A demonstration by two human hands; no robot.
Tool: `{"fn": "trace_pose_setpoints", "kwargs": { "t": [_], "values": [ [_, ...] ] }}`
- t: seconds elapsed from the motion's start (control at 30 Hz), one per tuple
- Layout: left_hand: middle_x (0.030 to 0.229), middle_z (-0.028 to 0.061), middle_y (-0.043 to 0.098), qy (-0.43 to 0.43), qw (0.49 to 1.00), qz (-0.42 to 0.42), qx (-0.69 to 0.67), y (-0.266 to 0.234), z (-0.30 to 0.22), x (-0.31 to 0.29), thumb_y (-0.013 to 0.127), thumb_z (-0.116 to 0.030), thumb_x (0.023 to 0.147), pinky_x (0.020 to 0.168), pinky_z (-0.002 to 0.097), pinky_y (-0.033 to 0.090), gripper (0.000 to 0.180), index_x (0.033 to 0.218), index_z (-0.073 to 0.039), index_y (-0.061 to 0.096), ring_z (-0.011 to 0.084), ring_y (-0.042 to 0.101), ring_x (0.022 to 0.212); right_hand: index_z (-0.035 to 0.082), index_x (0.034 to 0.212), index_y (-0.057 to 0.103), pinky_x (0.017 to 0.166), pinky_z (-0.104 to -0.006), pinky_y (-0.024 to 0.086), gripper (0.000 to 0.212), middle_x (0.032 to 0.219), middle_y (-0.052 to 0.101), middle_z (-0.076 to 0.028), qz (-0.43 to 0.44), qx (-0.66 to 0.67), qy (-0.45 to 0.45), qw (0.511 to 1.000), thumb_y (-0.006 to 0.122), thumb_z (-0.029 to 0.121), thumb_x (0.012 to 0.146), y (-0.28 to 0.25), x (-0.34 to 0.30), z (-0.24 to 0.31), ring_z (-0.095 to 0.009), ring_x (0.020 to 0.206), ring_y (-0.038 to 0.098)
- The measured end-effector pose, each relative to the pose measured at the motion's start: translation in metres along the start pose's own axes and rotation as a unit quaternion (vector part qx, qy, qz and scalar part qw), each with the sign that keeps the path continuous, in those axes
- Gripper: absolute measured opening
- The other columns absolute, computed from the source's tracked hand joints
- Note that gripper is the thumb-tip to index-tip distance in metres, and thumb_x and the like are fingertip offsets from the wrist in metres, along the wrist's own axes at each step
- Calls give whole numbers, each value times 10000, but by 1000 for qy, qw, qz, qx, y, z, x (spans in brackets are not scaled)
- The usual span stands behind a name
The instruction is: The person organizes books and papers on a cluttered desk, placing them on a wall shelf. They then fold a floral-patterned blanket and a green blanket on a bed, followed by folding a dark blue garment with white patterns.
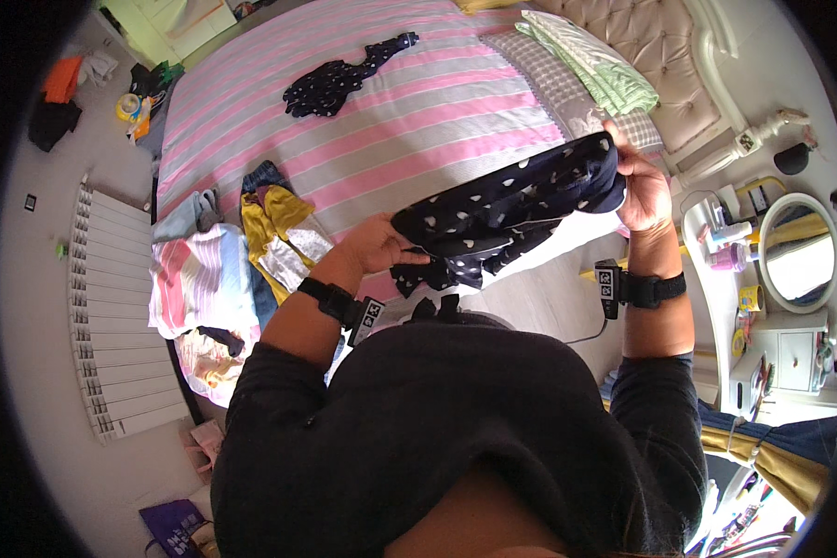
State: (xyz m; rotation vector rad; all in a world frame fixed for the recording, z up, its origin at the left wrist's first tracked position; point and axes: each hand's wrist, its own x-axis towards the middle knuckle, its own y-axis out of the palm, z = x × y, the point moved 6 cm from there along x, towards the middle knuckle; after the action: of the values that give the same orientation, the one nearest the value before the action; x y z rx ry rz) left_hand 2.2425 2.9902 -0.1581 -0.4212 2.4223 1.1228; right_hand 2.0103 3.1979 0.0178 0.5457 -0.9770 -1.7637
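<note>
Stretched between my hands is a dark navy garment point(507, 209) with white heart-like spots; its exact kind I cannot make out. My left hand point(378, 244) pinches its left end, and my right hand point(644, 191) grips the upper right corner, the thumb side toward the bed. The lower left part of the cloth hangs in loose folds. Farther off on the striped bed point(418, 130) lies another dark spotted garment point(330, 86), crumpled, with one narrow part reaching right. Both wrists carry black straps with small devices.
Mustard and white clothes point(284, 228) and a striped pile point(200, 279) lie on the bed's left. Pillows point(591, 74) rest by the tufted headboard point(656, 56). At right stands a white dressing table with a round mirror point(800, 253). A white radiator point(126, 316) lines the left wall.
</note>
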Motion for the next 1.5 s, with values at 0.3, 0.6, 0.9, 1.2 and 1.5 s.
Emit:
{"fn": "trace_pose_setpoints", "kwargs": {
  "t": [0.3,0.6,0.9,1.2,1.5],
  "values": [
    [1051,155,595,67,978,132,-147,-14,-32,3,403,-176,906,784,413,526,275,1112,-38,522,282,606,932,-95,1132,447,769,-394,543,271,966,579,-241,-174,19,121,977,367,-10,887,-57,-23,-25,-309,840,622],
    [897,62,607,-188,971,-32,144,-2,42,11,451,-61,854,620,352,502,241,1052,-165,542,202,603,793,-108,1108,463,832,-433,509,283,997,578,-250,-151,121,52,980,325,53,921,-28,0,-22,-324,905,603],
    [901,148,536,350,769,-2,536,97,-4,4,643,-230,765,686,355,454,389,1015,17,476,248,557,803,-54,1140,455,771,-391,534,277,993,590,-195,-71,105,137,982,351,2,890,28,9,-58,-273,860,621],
    [922,191,465,476,660,-32,581,176,-11,-13,716,-219,669,721,397,440,526,986,27,376,329,522,827,-57,1148,424,784,-359,522,316,950,552,-155,-117,60,92,987,382,-66,835,37,9,-67,-248,817,597],
    [867,205,572,429,618,-203,627,125,-35,4,546,-56,787,724,427,445,193,963,-9,482,388,561,818,-42,1166,397,813,-374,519,429,1034,539,-212,-73,107,61,990,334,-138,753,23,-12,-49,-290,913,600]
  ]
}}
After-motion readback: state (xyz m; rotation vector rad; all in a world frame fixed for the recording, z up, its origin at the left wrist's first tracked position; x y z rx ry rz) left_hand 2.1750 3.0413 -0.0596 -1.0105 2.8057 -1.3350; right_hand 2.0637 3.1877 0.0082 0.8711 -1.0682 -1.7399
